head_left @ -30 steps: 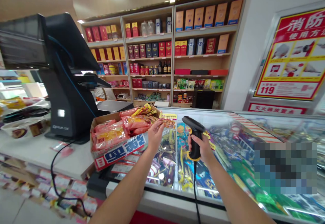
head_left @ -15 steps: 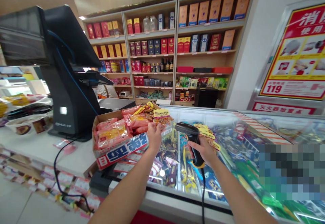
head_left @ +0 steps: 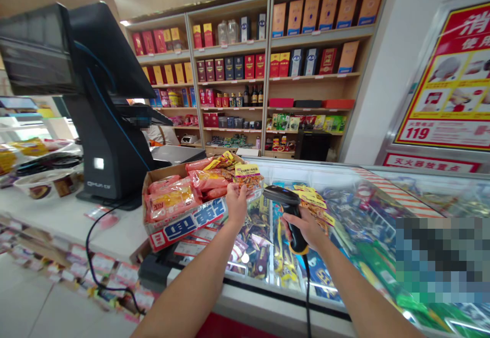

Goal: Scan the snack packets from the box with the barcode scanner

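Note:
My left hand point(head_left: 237, 205) is closed on the lower edge of a small snack packet point(head_left: 247, 173) with a yellow label, at the right end of a cardboard box point(head_left: 184, 230). Pink-wrapped snack packs point(head_left: 174, 197) and more yellow-labelled packets fill that box. In my right hand point(head_left: 306, 225) is a black barcode scanner point(head_left: 287, 205), gripped by its handle, its head pointing left toward the packet. The scanner's cord hangs down over the counter's front edge. Just behind the scanner, several yellow-labelled snack packets point(head_left: 312, 197) lie on the glass top.
Beneath the glass, a freezer point(head_left: 252, 276) holds many colourful packages. A black point-of-sale terminal point(head_left: 111, 123) stands at left, near a loose black cable point(head_left: 90, 256). Shelves of boxed goods point(head_left: 229, 67) line the back wall. A red sign point(head_left: 447, 88) hangs at right.
The view has shifted slightly, so the scene sits a little further right. Both hands keep nearly the same pose, with the packet and the scanner still held.

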A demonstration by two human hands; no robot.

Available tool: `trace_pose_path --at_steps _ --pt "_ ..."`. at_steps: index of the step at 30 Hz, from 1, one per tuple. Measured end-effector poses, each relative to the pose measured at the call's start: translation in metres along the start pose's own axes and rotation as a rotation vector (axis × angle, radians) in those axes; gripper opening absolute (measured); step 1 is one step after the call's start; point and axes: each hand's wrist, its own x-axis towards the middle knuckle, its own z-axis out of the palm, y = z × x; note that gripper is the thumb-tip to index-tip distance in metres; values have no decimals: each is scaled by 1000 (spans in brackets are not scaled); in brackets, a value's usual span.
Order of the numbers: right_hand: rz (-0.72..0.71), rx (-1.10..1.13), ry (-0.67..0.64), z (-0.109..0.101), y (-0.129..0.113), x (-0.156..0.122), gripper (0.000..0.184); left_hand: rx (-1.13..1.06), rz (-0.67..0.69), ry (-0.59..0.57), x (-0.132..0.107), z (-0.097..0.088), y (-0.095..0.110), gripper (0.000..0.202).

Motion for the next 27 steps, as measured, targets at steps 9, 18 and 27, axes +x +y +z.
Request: trace_pose_path --at_steps 9,18,27 --pt "39 85 163 0 0 5 29 -88 -9 -4 -4 2 3 24" --pt "117 92 383 -59 -37 -19 29 -340 -366 -363 -21 63 28 30" --pt "70 26 505 -87 -39 -50 28 121 -221 -368 -46 148 22 23"
